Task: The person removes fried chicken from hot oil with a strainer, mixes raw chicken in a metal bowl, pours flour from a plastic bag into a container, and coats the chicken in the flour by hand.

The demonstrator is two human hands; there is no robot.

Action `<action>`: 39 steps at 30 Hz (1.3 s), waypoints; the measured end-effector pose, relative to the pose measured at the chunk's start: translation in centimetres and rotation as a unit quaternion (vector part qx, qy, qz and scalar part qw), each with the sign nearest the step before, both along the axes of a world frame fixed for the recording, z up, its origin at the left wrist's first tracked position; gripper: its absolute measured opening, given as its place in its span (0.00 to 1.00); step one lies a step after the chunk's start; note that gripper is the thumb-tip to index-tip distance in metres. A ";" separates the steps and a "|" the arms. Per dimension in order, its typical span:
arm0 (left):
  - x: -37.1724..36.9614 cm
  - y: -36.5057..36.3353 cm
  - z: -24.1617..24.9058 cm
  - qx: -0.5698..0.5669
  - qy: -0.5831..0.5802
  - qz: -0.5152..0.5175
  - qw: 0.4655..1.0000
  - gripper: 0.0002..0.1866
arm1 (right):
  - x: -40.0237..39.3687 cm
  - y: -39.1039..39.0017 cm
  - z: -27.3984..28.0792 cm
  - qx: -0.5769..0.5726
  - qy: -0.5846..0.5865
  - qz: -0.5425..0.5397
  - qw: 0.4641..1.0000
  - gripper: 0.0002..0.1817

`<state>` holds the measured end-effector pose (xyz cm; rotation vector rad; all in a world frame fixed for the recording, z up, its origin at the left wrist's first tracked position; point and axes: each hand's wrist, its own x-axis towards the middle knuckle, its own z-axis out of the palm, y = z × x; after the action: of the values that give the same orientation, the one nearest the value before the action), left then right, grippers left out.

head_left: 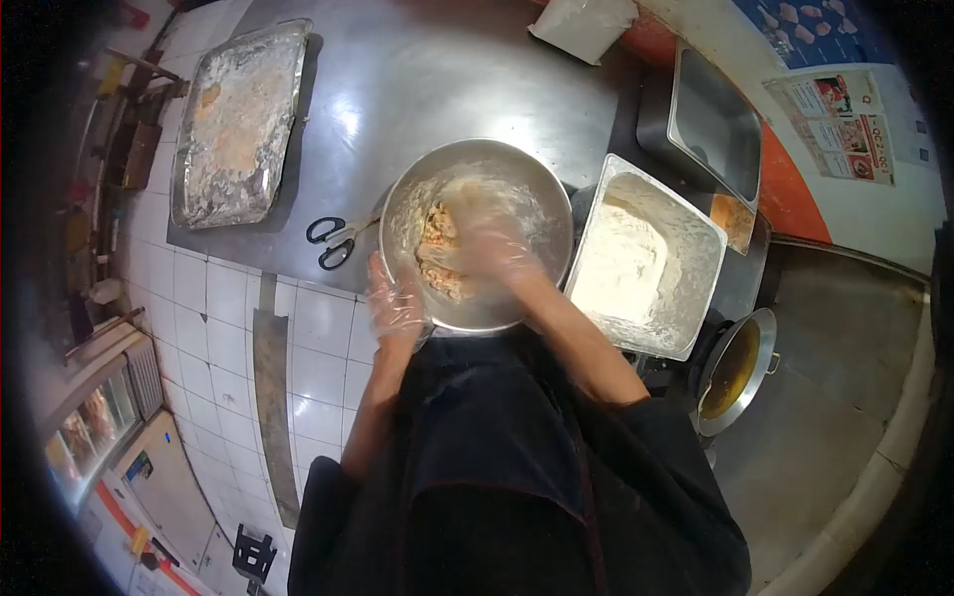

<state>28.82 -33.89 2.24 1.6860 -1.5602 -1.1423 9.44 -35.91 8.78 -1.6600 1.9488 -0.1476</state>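
Floured food [438, 234] in bowl [543, 194] at counter's [437, 70] near edge: probably soft, best scooped beneath; left hand [396, 301] lies loosely open against bowl, right hand [494, 248] blurs, grip indeterminable

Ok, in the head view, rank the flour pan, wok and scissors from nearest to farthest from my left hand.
1. Black-handled scissors: up and left of your left hand.
2. Flour pan: right of the mixing bowl.
3. Wok: far right, beyond the flour pan.
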 end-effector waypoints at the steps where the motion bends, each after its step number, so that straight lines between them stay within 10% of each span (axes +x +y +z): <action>1: -0.3 -0.2 -0.3 0.020 -0.040 0.001 0.999 0.22 | 0.1 -0.9 -0.6 0.036 -0.025 0.028 0.999 0.30; 4: -1.7 -1.8 3.7 0.028 0.007 0.029 0.999 0.22 | 0.5 -2.3 -1.6 0.222 0.049 0.215 0.950 0.30; 7: -1.6 -2.7 2.9 -0.233 -0.163 -0.047 0.958 0.20 | -1.4 -1.0 0.6 0.141 -0.002 0.266 0.954 0.28; 8: -1.6 -3.1 3.4 -0.112 -0.066 -0.013 0.991 0.20 | -2.3 -1.0 2.0 0.114 -0.019 0.284 0.952 0.27; 10: -1.4 -3.4 3.0 0.017 0.033 0.027 0.999 0.20 | -4.7 -2.6 7.1 0.279 -0.062 0.257 0.923 0.25; 14: -1.5 -3.5 3.8 -0.014 0.039 0.016 0.999 0.19 | -6.5 -5.2 4.9 0.181 -0.143 0.209 0.950 0.23; 16: -1.7 -3.7 4.4 0.031 0.018 0.026 0.999 0.18 | -3.5 -7.5 5.0 0.289 -0.023 -0.037 0.956 0.24; 23: -2.0 -4.5 4.2 -0.036 0.007 0.006 0.999 0.17 | -0.4 -3.0 -1.0 0.097 0.026 0.379 0.920 0.30; 27: -1.7 -4.2 2.3 -0.194 -0.063 -0.038 0.978 0.19 | -3.8 -3.9 9.7 0.233 0.071 0.238 0.940 0.35; 30: -2.5 -3.9 1.9 -0.187 -0.048 0.015 0.981 0.22 | -7.3 -1.5 11.4 0.183 0.004 0.170 0.968 0.40; 33: -2.9 -4.2 3.9 -0.068 0.014 0.018 0.997 0.23 | -7.5 1.3 11.9 -0.247 -0.028 0.101 0.963 0.37; 36: -2.9 -3.9 2.8 0.016 0.094 0.043 0.995 0.25 | -3.4 0.0 12.9 0.257 0.042 0.136 0.956 0.23; 39: -2.6 -3.9 3.8 0.023 0.046 0.012 0.999 0.25 | -1.4 0.6 5.4 0.182 0.023 0.083 0.979 0.20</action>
<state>26.18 -37.76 6.01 1.6535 -1.4649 -1.2332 8.07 -35.35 14.21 -1.5780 1.7325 0.2979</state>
